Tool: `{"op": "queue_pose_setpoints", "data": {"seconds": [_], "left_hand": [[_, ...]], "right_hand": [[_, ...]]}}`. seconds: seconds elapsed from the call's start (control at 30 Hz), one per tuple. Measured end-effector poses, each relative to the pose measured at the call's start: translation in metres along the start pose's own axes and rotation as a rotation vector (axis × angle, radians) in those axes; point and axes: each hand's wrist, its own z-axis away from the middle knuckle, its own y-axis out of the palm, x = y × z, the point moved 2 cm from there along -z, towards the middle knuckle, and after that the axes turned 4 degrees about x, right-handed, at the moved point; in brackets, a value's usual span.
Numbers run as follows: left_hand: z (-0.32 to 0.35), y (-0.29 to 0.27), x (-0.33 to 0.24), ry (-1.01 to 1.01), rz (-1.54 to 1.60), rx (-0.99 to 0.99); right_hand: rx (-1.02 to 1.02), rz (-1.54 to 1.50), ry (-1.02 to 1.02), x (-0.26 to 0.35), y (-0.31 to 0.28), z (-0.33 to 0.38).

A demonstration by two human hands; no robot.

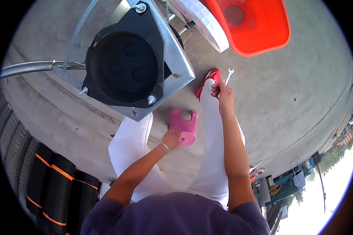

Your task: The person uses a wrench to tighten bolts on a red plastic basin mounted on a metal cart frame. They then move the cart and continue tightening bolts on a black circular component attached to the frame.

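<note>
My left hand (171, 139) grips the near edge of a small pink plastic stool (184, 126) that stands on the concrete between my legs. My right hand (222, 93) is raised over my right knee and holds a small silver open-end wrench (228, 76) by its shaft, jaw pointing away from me. My legs are in white trousers, and a red shoe (208, 79) shows beyond the right knee. A black round housing (123, 64) bolted into a galvanised metal frame (172, 51) sits just ahead of my left knee.
An orange plastic tub (259, 29) and a white ribbed piece (206, 21) lie at the top right. Stacked black tyres with orange stripes (47, 184) stand at the lower left. A curved metal tube (31, 67) runs left from the frame. Tools and clutter (262, 176) lie at the right.
</note>
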Motion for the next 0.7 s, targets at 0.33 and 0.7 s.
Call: {"op": "queue_pose_setpoints", "data": {"seconds": [0.33,0.7], "left_hand": [[-0.102,0.181,0.091,-0.108,-0.309,0.782],[-0.115,0.118,0.126,0.063,-0.293,0.693]], "right_hand": [[0.089,0.200,-0.561,0.132,-0.002,0.016],[-0.045,0.292,-0.916,0.132,0.002,0.062]]}}
